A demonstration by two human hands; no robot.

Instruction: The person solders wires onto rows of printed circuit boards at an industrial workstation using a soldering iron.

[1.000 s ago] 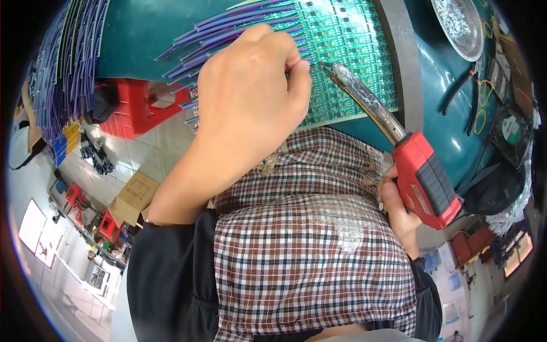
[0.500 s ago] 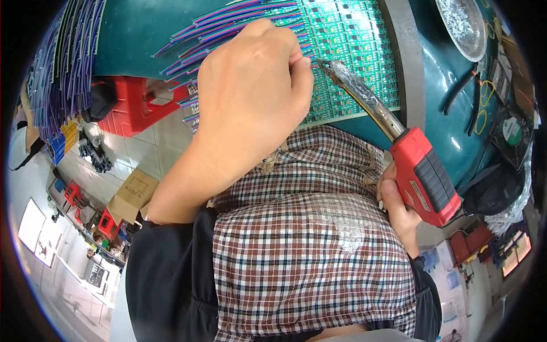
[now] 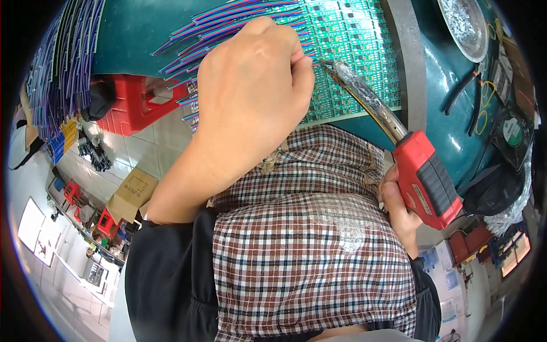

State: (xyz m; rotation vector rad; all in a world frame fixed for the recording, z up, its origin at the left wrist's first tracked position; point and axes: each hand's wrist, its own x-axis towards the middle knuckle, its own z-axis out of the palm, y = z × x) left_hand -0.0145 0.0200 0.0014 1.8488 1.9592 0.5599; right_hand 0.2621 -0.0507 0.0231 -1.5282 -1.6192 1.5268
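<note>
My left hand (image 3: 253,85) is closed over the left edge of a green circuit board panel (image 3: 353,57), thumb and forefinger pinched together. A thin wire end shows at the thumb tip; the rest of it is hidden under the hand. Rows of multicoloured ribbon wires (image 3: 219,25) run left from the panel and pass beneath that hand. My right hand (image 3: 399,208) is wrapped around the red and black handle of a soldering iron (image 3: 424,176). Its tip points up and left over the boards, just right of my left thumb; whether it touches a board I cannot tell.
A grey bar (image 3: 405,62) stands along the panel's right side. Beyond it on the green table (image 3: 436,74) are a metal dish (image 3: 464,28) and black-handled pliers (image 3: 470,97). More ribbon wires (image 3: 65,62) hang at the far left, near a red stool (image 3: 128,108).
The soldering iron has shifted slightly right and down, so its tip is a little farther from my left thumb. My left hand has barely moved.
</note>
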